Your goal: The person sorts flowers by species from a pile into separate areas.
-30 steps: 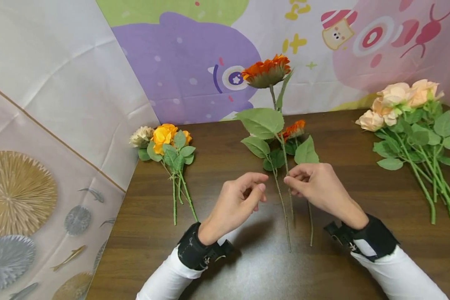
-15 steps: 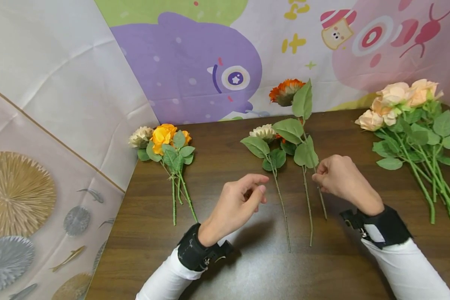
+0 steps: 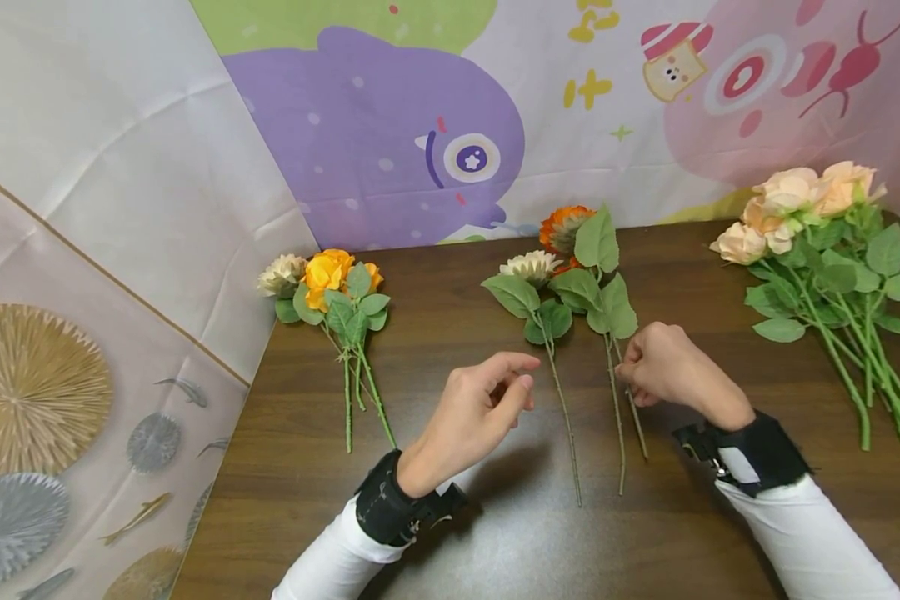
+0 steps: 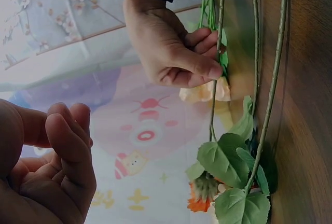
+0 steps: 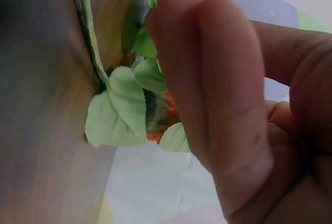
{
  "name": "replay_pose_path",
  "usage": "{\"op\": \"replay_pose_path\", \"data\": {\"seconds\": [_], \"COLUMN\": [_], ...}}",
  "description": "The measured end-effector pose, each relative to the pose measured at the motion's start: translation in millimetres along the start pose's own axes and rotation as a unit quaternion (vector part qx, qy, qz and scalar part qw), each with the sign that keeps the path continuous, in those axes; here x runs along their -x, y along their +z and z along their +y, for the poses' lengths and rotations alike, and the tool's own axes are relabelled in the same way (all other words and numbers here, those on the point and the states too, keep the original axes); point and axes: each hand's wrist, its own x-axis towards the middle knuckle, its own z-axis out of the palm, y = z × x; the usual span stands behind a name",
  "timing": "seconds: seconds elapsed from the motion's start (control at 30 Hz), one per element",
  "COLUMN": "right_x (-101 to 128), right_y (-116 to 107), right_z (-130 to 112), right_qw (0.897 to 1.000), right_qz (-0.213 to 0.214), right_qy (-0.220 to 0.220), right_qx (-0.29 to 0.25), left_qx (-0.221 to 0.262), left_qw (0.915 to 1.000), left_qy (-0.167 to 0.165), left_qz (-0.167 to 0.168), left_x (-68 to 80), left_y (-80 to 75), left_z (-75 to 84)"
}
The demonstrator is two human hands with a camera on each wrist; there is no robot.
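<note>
In the head view my right hand [image 3: 675,371] pinches the thin stem of an orange flower [image 3: 558,229], whose head tips toward the back wall. Its leaves overlap another orange flower lying beneath, which is mostly hidden. To the left of these lies a cream flower [image 3: 531,267] with a long bare stem [image 3: 565,417]. My left hand [image 3: 468,412] hovers left of that stem, fingers loosely bent, holding nothing. The left wrist view shows the pinched stem [image 4: 220,32] between the right thumb and fingers. In the right wrist view, the fingers [image 5: 231,89] cover much of the flower.
Orange-yellow roses [image 3: 328,273] and a cream flower [image 3: 282,273] lie bunched at the back left of the brown table [image 3: 435,292]. Several peach roses [image 3: 791,192] with green stems lie at the right. A printed cloth [image 3: 375,142] stands behind the table's back edge.
My right hand has moved the orange flower to the right and down, from upright over the table to beside the other orange flower. My left hand has stayed nearly still.
</note>
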Motion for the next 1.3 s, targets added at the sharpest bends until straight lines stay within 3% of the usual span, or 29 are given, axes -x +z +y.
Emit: {"op": "replay_pose_path", "data": {"seconds": [0.3, 0.7, 0.97, 1.13, 1.3], "right_x": [-6.6, -11.8, -3.7, 4.8, 11.1], "right_y": [18.6, 34.3, 23.2, 14.2, 12.1], "right_z": [-4.7, -5.4, -8.7, -13.0, -22.0], "right_qw": [1.0, 0.999, 1.0, 0.999, 0.997], "right_qz": [-0.022, -0.029, -0.002, 0.039, 0.067], "right_qy": [0.012, -0.005, -0.007, -0.019, -0.037], "right_qx": [-0.018, -0.017, 0.015, 0.024, 0.022], "left_qx": [-0.005, -0.011, -0.084, -0.16, -0.242], "left_qw": [0.9999, 0.9998, 0.9963, 0.9827, 0.9521], "left_qy": [0.002, 0.01, -0.005, -0.066, -0.154], "left_qz": [-0.01, -0.012, 0.018, 0.066, 0.105], "left_x": [0.0, 0.1, -4.4, -11.1, -12.0], "left_y": [0.6, 0.4, -11.2, -36.8, -77.3], "left_z": [0.4, 0.2, -4.6, -16.0, -33.1]}}
